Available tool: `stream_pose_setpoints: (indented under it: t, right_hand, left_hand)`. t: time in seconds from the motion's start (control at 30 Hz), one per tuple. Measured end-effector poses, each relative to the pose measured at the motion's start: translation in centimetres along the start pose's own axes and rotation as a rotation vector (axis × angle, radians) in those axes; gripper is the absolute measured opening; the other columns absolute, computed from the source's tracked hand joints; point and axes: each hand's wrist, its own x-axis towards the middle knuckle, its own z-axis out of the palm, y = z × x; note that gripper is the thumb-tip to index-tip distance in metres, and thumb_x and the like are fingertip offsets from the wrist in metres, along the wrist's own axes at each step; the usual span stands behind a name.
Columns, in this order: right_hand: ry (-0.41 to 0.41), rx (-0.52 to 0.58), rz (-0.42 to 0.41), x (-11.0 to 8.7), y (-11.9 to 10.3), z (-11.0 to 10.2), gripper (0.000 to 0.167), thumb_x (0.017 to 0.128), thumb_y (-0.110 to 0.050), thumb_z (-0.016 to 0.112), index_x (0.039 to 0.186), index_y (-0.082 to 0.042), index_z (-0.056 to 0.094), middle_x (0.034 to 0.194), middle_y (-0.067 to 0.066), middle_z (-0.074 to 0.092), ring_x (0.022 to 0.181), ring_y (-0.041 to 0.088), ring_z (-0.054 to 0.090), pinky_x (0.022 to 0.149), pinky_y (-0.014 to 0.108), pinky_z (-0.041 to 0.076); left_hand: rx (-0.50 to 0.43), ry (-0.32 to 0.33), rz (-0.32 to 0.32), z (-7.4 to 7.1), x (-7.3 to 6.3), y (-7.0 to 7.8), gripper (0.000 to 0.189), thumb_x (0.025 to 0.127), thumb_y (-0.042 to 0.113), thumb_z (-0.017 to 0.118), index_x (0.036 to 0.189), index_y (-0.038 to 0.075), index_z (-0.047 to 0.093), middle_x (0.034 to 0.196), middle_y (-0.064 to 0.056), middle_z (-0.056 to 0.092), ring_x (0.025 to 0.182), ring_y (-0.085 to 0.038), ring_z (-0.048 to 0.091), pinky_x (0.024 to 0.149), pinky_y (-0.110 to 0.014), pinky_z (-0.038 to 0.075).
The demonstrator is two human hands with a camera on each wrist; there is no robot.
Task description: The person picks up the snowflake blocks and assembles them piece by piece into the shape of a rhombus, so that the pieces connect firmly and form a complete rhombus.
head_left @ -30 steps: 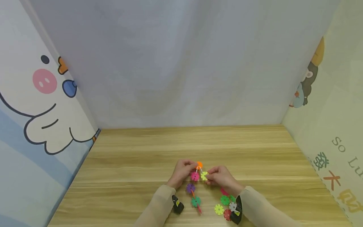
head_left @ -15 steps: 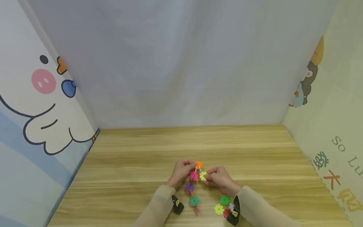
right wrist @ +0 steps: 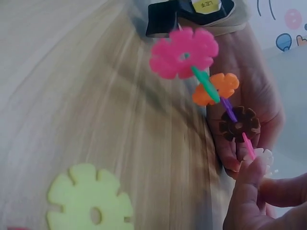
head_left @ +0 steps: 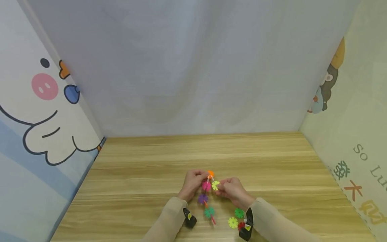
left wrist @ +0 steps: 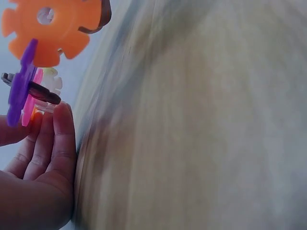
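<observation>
A chain of notched plastic flower discs, slotted edge to edge, hangs between my hands. In the head view, my left hand (head_left: 191, 184) pinches it beside the orange disc (head_left: 211, 173) at its far end. My right hand (head_left: 234, 191) pinches the yellow disc (head_left: 215, 185) with thumb and fingers. Two white discs join the orange disc to the yellow and pink discs (head_left: 206, 186). Toward me run a purple disc (head_left: 203, 199) and a teal disc (head_left: 209, 212). The right wrist view also shows a brown disc (right wrist: 240, 123) in the chain.
Loose discs lie on the wooden table (head_left: 136, 168) near my right forearm: a green disc (head_left: 239, 212), a yellow disc (head_left: 233, 222) and a red disc (head_left: 241, 226), partly hidden by the right wrist camera (head_left: 246, 226). A pale curtain (head_left: 193, 67) stands behind.
Both hands and the chain have shifted slightly left and away from me. My right wrist has moved left, covering more of the loose discs. Both pinches stay the same.
</observation>
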Motion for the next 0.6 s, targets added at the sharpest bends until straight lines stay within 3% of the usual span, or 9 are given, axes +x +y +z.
stream_pose_setpoints:
  t: [0.37, 0.6]
  right_hand:
    - [0.007, 0.010, 0.004, -0.20, 0.09, 0.32, 0.023, 0.085, 0.015, 0.054, 0.106, 0.022, 0.047, 0.088, 0.022, 0.056, 0.063, 0.019, 0.061, 0.066, 0.029, 0.054]
    - [0.037, 0.036, 0.013, -0.18, 0.25, 0.54, 0.026, 0.085, 0.016, 0.054, 0.108, 0.023, 0.044, 0.089, 0.021, 0.054, 0.063, 0.018, 0.061, 0.066, 0.029, 0.054]
  left_hand:
    - [0.079, 0.014, 0.021, -0.03, 0.06, 0.03, 0.016, 0.085, 0.021, 0.070, 0.082, 0.005, 0.073, 0.085, -0.001, 0.068, 0.081, -0.015, 0.056, 0.072, -0.030, 0.045]
    - [0.067, 0.029, 0.018, 0.15, 0.05, -0.04, 0.015, 0.085, 0.019, 0.070, 0.079, 0.006, 0.073, 0.084, 0.000, 0.067, 0.080, -0.015, 0.055, 0.071, -0.030, 0.043]
